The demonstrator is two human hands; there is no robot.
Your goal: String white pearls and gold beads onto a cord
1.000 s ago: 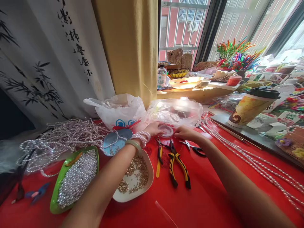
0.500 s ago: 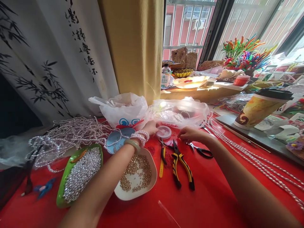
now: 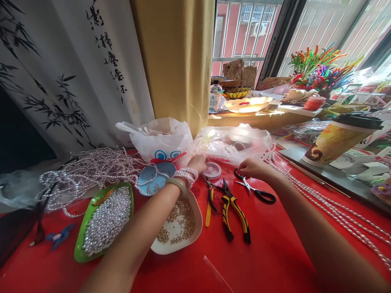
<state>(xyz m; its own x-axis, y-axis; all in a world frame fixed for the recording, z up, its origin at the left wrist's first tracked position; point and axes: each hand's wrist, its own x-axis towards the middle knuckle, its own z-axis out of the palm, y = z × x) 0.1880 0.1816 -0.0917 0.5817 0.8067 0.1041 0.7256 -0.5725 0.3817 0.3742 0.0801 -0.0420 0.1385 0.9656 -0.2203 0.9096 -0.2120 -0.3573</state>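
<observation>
My left hand [image 3: 198, 163], with pearl bracelets [image 3: 187, 176] and a pale bangle [image 3: 177, 185] on its wrist, has its fingers curled beside a small round clear case [image 3: 211, 171]. What those fingers hold, if anything, is hidden. My right hand [image 3: 254, 168] has its thumb and fingers pinched together just above black-handled scissors [image 3: 248, 187], which lie spread on the table. Nothing clear shows in that pinch. Between the hands and nearer me lie yellow-black pliers [image 3: 232, 207], smaller pliers [image 3: 210, 193] and a yellow-handled tool [image 3: 209, 211].
A white dish [image 3: 195, 238] of gold beads sits under my left forearm. Left of it are a green tray [image 3: 80, 244] of pearly beads, a blue dish [image 3: 143, 179] and heaped bead strands [image 3: 100, 162]. Plastic bags [image 3: 159, 138] stand behind; a paper cup [image 3: 332, 142] is at right.
My right hand has shifted slightly right and up, uncovering more of the scissors and their far handle. My left hand has moved a little right, closer to the round case.
</observation>
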